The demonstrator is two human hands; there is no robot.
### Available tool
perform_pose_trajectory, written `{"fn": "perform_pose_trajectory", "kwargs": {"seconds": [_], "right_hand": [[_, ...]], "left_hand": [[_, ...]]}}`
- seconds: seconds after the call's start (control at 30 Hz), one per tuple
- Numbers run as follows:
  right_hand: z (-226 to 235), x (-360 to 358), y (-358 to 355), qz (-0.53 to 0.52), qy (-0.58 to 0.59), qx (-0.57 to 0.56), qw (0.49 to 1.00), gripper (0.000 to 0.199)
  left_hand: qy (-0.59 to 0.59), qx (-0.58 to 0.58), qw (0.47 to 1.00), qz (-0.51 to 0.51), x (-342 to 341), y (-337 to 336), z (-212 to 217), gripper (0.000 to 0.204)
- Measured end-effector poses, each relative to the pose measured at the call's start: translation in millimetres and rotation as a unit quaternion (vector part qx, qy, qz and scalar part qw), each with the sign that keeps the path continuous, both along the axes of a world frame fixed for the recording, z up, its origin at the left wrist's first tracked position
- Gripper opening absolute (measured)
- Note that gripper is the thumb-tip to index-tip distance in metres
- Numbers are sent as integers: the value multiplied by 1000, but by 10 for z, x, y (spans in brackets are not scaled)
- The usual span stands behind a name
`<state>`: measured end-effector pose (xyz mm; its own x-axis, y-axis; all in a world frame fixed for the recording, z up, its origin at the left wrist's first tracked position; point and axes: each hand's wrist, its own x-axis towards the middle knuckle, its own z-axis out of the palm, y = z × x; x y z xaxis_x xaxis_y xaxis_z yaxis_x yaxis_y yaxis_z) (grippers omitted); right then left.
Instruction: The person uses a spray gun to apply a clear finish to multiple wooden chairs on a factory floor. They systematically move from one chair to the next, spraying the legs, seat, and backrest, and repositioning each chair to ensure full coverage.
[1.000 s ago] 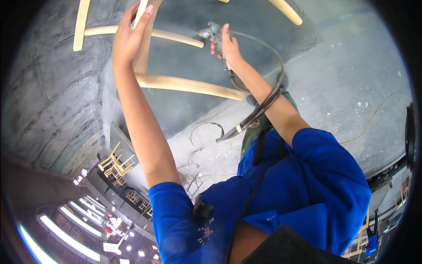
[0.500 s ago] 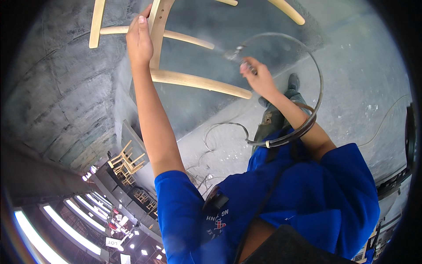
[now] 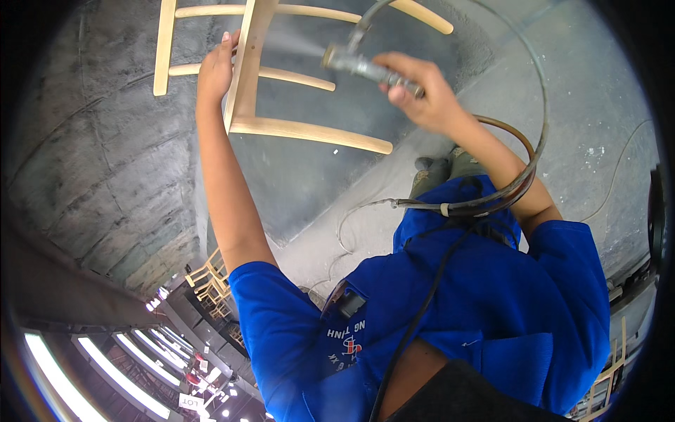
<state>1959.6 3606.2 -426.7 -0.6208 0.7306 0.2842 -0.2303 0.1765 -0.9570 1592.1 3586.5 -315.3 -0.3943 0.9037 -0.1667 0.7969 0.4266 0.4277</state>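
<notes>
A pale wooden chair frame [image 3: 252, 63], with legs and crossbars sticking out to both sides, is at the upper middle. My left hand [image 3: 216, 76] holds it by the left edge of its flat board, thumb up; the other fingertips are partly hidden. In my right hand [image 3: 427, 91], fingers wrapped round it, is a metal spray gun [image 3: 355, 63]. Its nozzle points left at the board, apart from it, and a pale mist fans out between them. A hose [image 3: 540, 91] loops from the gun to the right and back past my right forearm.
A grey wall [image 3: 77, 162] stands on the left. A thin hose [image 3: 341, 228] trails over the concrete floor [image 3: 590, 119] near my boots [image 3: 432, 172]. More wooden chairs [image 3: 209, 281] stand at the lower left, and wooden frames [image 3: 608, 376] at the lower right.
My right hand has moved up, bringing the spray gun nearer and higher beside the chair. The chair frame has shifted slightly and turned in my left hand; the hose loop has swung up.
</notes>
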Motion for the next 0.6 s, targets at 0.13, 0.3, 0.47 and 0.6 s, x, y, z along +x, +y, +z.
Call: {"fn": "perform_pose_trajectory", "kwargs": {"seconds": [0.13,0.3,0.47,0.6], "right_hand": [[273,-13,-75,174,67,-76,980,61],[366,-26,289,54,60,-39,996,60],[133,139,749,-106,92,-72,987,39],[-131,593,840,-146,17,-37,988,74]], "left_hand": [[100,165,978,-77,62,-143,418,68],[81,336,938,21,138,-845,641,59],[189,11,979,81,68,-1203,-99,67],[181,18,979,90,-140,-1292,-176,64]]}}
